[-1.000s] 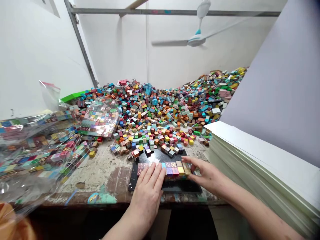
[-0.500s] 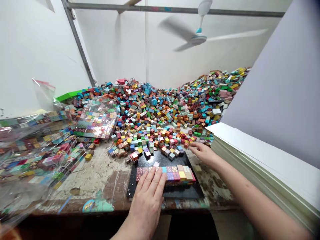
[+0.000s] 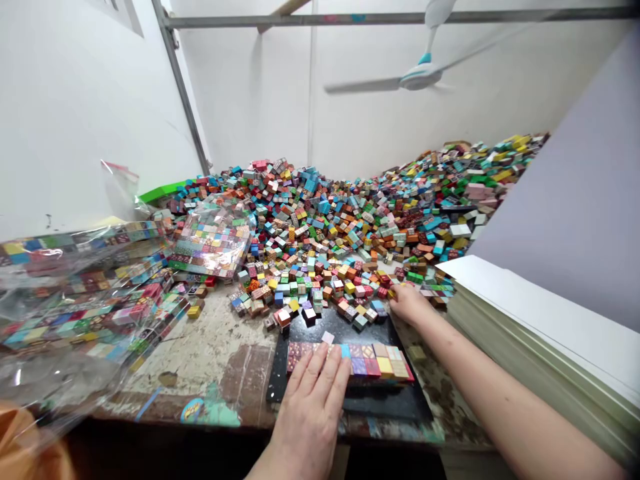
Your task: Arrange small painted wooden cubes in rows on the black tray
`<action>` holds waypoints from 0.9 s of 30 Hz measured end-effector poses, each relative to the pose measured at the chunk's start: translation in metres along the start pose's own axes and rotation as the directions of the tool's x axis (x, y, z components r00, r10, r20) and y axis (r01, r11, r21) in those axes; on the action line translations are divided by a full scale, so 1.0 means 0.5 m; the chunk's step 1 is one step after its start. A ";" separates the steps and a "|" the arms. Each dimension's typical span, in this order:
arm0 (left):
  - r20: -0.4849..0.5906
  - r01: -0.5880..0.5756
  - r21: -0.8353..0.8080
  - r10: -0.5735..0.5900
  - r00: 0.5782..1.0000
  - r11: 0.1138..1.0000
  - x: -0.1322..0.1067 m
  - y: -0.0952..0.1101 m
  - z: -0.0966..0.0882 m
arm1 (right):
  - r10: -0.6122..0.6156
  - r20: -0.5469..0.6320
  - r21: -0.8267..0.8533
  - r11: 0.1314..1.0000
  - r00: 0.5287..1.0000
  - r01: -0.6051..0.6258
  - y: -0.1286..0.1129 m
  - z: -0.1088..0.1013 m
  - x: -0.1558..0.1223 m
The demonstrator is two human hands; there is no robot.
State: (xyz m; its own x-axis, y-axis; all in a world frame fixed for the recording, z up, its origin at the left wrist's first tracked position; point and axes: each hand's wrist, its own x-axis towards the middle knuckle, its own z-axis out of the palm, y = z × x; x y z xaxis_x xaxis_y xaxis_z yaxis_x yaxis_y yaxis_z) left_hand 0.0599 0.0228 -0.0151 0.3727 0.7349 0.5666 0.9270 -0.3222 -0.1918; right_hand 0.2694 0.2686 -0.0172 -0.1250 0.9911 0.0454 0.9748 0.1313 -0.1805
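My left hand lies flat with its fingers stretched over the left part of a row of small patterned blocks. These colourful blocks are packed side by side on a shiny black board. A loose pale pink block sits just beyond my left fingertips. My right hand is at the near edge of a large heap of loose blocks, beside some red ones. Its fingers are bent and pressed together, their tips partly hidden, so what they hold does not show.
Clear plastic bags of blocks spread over the left side, with another bagged set behind. A stack of white sheets stands close to my right forearm. The worn table ends at its front edge. A fan hangs above.
The view has shifted, so everything sits further right. My right hand's fingers, stretched out before, are now bent in at the heap's edge. My left hand stays on the row.
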 end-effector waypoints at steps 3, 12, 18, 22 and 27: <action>0.012 0.001 -0.017 -0.001 1.000 1.000 -0.001 0.001 0.000 | -0.066 -0.028 0.087 0.994 0.997 0.069 0.025 -0.009 -0.018; 0.035 0.025 -0.031 -0.024 0.999 0.999 -0.002 0.003 0.005 | -0.083 -0.066 0.374 0.922 0.994 0.102 0.055 -0.067 -0.140; 0.063 0.031 -0.062 -0.027 0.998 0.998 0.000 0.003 -0.003 | -0.133 0.040 0.637 0.767 0.990 0.077 0.016 -0.106 -0.270; 0.057 0.033 -0.077 -0.029 0.998 0.996 0.003 0.003 -0.007 | -0.272 -0.030 0.501 0.829 0.962 0.250 -0.017 -0.108 -0.311; 0.060 0.037 -0.095 -0.031 0.998 0.995 0.006 0.003 -0.009 | -0.283 0.037 0.503 0.834 0.958 0.227 -0.028 -0.111 -0.329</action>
State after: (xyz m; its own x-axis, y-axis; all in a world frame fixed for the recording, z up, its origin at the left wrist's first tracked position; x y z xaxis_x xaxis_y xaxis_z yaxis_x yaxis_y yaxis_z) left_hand 0.0620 0.0217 -0.0099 0.3451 0.7789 0.5237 0.9321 -0.3498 -0.0941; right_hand 0.2864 0.1027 0.0325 -0.4023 0.9137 0.0581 0.6919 0.3450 -0.6342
